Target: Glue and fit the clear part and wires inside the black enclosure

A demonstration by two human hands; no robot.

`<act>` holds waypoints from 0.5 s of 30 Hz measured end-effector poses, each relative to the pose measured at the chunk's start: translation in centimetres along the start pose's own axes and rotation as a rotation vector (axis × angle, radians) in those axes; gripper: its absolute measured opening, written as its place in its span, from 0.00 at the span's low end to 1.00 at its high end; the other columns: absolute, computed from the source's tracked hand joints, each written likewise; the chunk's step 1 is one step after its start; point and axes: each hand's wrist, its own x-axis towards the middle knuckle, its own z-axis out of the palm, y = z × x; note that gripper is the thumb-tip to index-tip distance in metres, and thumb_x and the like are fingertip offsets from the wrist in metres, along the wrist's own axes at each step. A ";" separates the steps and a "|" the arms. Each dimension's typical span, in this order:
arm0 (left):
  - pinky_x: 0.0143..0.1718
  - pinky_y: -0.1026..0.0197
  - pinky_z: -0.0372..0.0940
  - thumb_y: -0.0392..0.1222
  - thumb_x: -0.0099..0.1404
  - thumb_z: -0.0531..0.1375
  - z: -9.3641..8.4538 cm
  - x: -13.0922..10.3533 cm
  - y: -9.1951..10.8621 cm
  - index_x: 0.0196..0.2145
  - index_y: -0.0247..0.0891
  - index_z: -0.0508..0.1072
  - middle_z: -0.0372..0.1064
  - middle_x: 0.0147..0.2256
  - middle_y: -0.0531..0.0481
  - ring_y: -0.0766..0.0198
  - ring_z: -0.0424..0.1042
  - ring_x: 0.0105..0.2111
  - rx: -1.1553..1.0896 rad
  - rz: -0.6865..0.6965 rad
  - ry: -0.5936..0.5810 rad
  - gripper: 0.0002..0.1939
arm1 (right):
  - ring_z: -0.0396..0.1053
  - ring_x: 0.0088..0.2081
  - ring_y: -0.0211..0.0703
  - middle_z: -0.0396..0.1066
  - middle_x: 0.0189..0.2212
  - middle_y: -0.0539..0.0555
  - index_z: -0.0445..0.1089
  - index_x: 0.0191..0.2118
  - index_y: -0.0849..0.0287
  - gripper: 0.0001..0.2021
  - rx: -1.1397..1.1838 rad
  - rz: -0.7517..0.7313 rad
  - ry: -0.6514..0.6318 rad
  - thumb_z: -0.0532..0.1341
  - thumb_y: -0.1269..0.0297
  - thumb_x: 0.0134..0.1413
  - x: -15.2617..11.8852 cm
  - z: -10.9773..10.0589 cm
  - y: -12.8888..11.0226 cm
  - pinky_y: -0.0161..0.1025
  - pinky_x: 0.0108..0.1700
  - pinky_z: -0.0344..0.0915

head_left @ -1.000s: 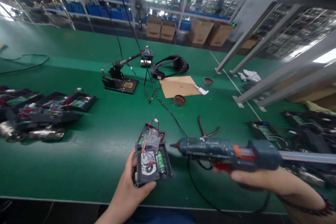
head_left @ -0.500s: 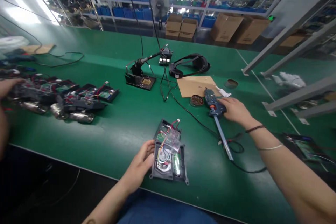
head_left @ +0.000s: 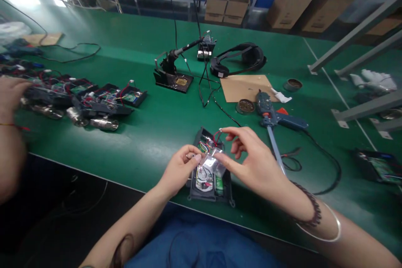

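Note:
An open dark electronics housing point(head_left: 228, 188) lies on the bench in front of me, with a round motor-like part, green boards and thin wires inside. A clear plastic piece point(head_left: 210, 162) lies across its middle. My left hand point(head_left: 184, 165) is closed in a pinch by the left edge of that plastic; whatever lies between the fingertips is hidden. Over the right side hovers my right hand point(head_left: 248, 155), fingers apart, the thumb at the clear plastic and the index finger near a small white connector point(head_left: 220, 130) on red wires. A blue glue gun point(head_left: 266, 109) rests beyond it.
At left, a co-worker's hand point(head_left: 12, 92) is over a row of similar housings point(head_left: 103, 109) with metal cylinders. A soldering iron stand point(head_left: 171, 81), black headset point(head_left: 238, 60), cardboard sheet point(head_left: 232, 88) and round tin point(head_left: 245, 106) sit further back. Metal frame legs point(head_left: 342, 117) stand at right.
My right hand has let go of the glue gun, now lying on the bench, and moved left to the housing. My left hand has shifted from the housing's side to a pinch over it.

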 end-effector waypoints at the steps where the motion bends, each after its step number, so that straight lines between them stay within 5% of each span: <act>1: 0.27 0.68 0.55 0.52 0.49 0.69 0.0 0.1 0.0 0.30 0.36 0.68 0.64 0.23 0.57 0.70 0.61 0.23 -0.004 0.006 0.000 0.20 | 0.64 0.27 0.41 0.65 0.32 0.53 0.69 0.46 0.64 0.12 -0.017 -0.006 -0.014 0.62 0.64 0.57 0.0 -0.1 -0.1 0.36 0.30 0.64; 6: 0.31 0.66 0.58 0.46 0.52 0.65 -0.1 0.5 0.2 0.31 0.36 0.70 0.67 0.25 0.55 0.68 0.64 0.26 -0.018 0.055 -0.018 0.13 | 0.68 0.27 0.41 0.70 0.28 0.51 0.71 0.37 0.61 0.04 0.002 -0.034 -0.293 0.64 0.74 0.55 -0.7 0.0 -1.3 0.34 0.30 0.65; 15: 0.36 0.65 0.61 0.39 0.57 0.58 0.3 0.5 0.3 0.33 0.37 0.69 0.69 0.28 0.53 0.66 0.69 0.31 -0.020 0.173 -0.044 0.05 | 0.71 0.35 0.46 0.70 0.36 0.59 0.66 0.45 0.63 0.12 -0.167 -0.249 -0.187 0.47 0.66 0.72 -3.5 1.9 -2.4 0.39 0.37 0.72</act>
